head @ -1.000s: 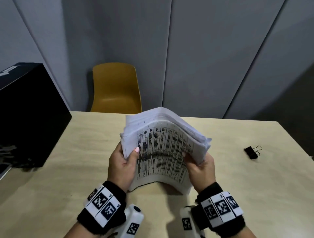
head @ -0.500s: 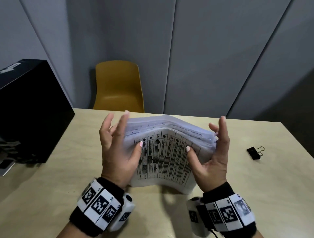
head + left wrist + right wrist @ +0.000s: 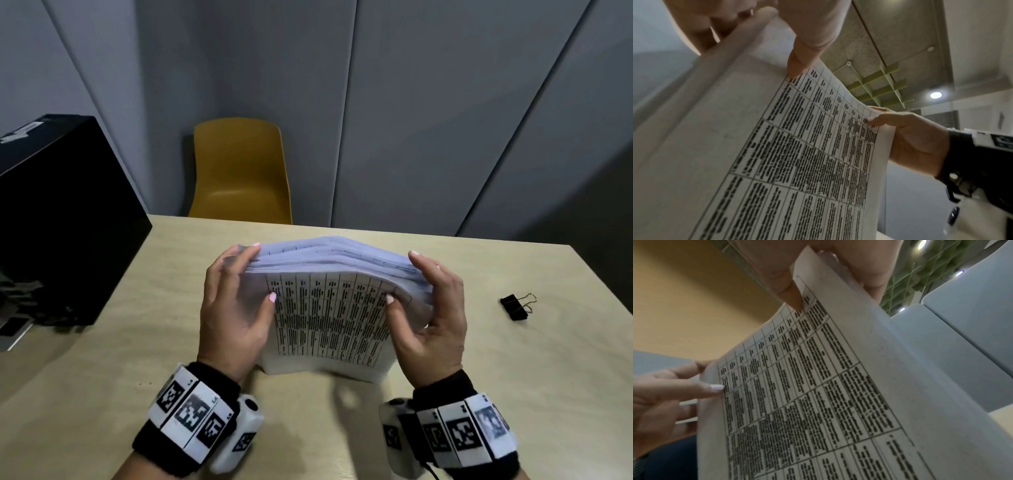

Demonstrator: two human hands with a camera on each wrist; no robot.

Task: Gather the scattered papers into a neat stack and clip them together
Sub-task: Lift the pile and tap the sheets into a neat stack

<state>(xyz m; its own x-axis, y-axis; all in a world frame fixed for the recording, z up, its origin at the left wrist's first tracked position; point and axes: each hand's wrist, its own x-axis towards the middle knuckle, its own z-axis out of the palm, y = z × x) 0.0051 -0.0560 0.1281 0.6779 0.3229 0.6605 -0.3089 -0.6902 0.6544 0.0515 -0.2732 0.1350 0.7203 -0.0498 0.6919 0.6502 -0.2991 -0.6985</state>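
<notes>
A thick stack of printed papers point(image 3: 329, 315) stands on its lower edge on the wooden table point(image 3: 102, 359), its top bowed away from me. My left hand point(image 3: 257, 275) grips its left side, thumb on the front sheet and fingers curled over the top corner. My right hand point(image 3: 402, 277) grips the right side the same way. The left wrist view shows the table-printed front sheet point(image 3: 797, 162) under my left thumb. In the right wrist view that sheet point(image 3: 818, 402) lies under my right thumb. A black binder clip point(image 3: 517, 306) lies on the table to the right, apart from both hands.
A black box point(image 3: 51, 222) sits on the table's left side with a device beside it at the edge. A yellow chair point(image 3: 239, 171) stands behind the far table edge against grey wall panels.
Half a second ago both hands had straight, spread fingers flanking the stack. Now the fingers have curled in over the top corners and the top edges lie more even.
</notes>
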